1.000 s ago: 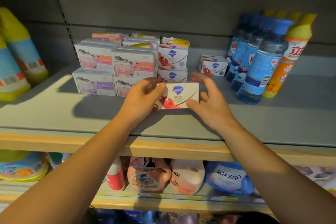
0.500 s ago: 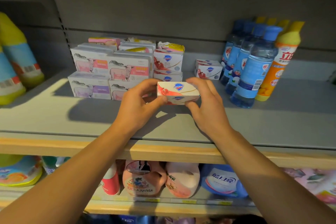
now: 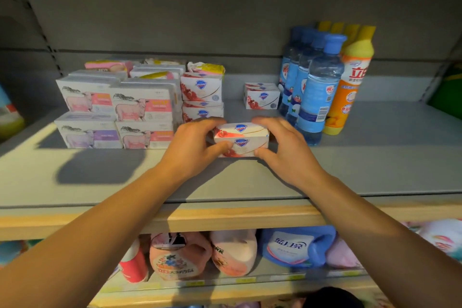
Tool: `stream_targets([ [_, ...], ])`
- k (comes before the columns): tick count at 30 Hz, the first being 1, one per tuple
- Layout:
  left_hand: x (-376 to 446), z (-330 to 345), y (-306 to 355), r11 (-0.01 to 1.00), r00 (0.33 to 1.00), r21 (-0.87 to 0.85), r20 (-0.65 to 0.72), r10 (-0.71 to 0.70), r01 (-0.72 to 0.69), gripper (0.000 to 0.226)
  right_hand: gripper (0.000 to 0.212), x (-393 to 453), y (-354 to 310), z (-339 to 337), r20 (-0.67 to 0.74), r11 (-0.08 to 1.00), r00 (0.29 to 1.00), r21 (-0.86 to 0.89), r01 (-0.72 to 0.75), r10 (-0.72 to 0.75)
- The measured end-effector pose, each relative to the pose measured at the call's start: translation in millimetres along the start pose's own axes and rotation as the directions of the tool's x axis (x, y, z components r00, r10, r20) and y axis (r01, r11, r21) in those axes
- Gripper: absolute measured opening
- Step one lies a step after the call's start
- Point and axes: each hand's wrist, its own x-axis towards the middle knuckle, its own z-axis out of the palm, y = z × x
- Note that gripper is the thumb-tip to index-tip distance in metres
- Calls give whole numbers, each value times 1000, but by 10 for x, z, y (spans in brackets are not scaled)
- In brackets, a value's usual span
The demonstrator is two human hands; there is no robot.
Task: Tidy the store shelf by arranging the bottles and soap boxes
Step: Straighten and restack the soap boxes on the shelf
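A white soap box (image 3: 243,139) with a red pattern and a blue shield logo rests on the grey shelf (image 3: 362,170), in front of a stack of matching boxes (image 3: 202,94). My left hand (image 3: 195,147) grips its left end and my right hand (image 3: 285,149) grips its right end. One more matching box (image 3: 261,99) stands further back, next to a row of blue bottles (image 3: 317,92). Orange bottles (image 3: 350,82) with yellow caps line up to the right of those.
Stacked white soap boxes (image 3: 117,107) with cow pictures fill the shelf's left side, with pink and yellow packets (image 3: 107,65) behind. The lower shelf holds pink jugs (image 3: 180,255), a blue detergent bag (image 3: 297,245) and a red-capped bottle (image 3: 133,266). A yellow-and-blue bottle (image 3: 8,112) stands at far left.
The soap box, held face-up above the shelf a second ago, has been turned onto its long side and brought down and back onto the shelf, both hands still on it.
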Motion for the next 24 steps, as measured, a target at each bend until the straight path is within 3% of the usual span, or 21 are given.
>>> stream_targets([
  [5,275,289,33,986,999,163,14,-28,26,38,64,-87,254,-205,17,980,987,-128,-154,157],
  [10,592,528,-19,949,993,296,10,-114,106,42,58,-261,445,-351,171,921,956,-352,-169,241],
  [15,809,752,25,911,999,411,29,20,-30,49,51,-303,450,-330,160,911,959,-379,-161,236],
  [24,1363,1085,-20,879,999,475,-32,-33,44,43,54,-312,485,-302,136,916,969,-376,-141,205],
])
